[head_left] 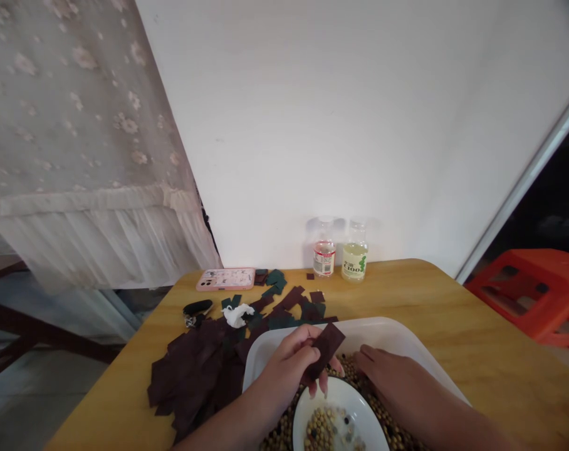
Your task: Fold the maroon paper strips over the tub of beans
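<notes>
My left hand [299,360] is closed on a dark maroon rectangular patch [329,343], thumb on top and fingers underneath. It hangs over a white tray [376,327] of small round brown and black beads [348,363]. My right hand [383,373] reaches down into the beads at the tray's far side. Its fingers are bent and close together; their tips are hidden, so what they hold cannot be seen. Below my hands, a white bowl [366,407] sits in the tray with paler beads and a few dark ones inside.
Many dark maroon patches [190,369] are heaped left of the tray, with green ones [276,280] behind. A pink-cased phone [225,279], keys [196,311], crumpled white tissue [237,315] and two bottles [324,257] [354,258] lie or stand farther back. An orange stool [533,294] is at right.
</notes>
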Demonstrator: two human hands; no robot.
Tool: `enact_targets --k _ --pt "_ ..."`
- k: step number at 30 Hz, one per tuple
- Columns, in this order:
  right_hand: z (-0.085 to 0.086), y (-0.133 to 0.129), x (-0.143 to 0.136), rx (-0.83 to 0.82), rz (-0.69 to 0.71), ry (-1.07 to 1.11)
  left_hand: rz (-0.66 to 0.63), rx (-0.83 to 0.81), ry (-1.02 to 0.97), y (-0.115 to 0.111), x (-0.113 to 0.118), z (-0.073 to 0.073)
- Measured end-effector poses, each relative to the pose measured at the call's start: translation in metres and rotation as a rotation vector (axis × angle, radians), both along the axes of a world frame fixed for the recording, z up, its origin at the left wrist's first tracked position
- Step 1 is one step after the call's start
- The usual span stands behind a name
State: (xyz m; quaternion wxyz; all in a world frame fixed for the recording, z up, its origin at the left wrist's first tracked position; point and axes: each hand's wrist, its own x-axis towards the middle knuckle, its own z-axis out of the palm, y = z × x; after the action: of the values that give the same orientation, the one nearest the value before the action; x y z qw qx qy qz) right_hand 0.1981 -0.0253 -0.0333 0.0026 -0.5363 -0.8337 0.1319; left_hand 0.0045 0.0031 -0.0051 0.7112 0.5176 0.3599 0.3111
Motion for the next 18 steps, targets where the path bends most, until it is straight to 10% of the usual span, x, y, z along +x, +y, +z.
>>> enact_targets --k 18 --pt "-0.0059 -0.0020 -0.0005 0.027 0.094 0.198 0.003 -0.004 0.003 0.0012 0.0011 -0.0001"
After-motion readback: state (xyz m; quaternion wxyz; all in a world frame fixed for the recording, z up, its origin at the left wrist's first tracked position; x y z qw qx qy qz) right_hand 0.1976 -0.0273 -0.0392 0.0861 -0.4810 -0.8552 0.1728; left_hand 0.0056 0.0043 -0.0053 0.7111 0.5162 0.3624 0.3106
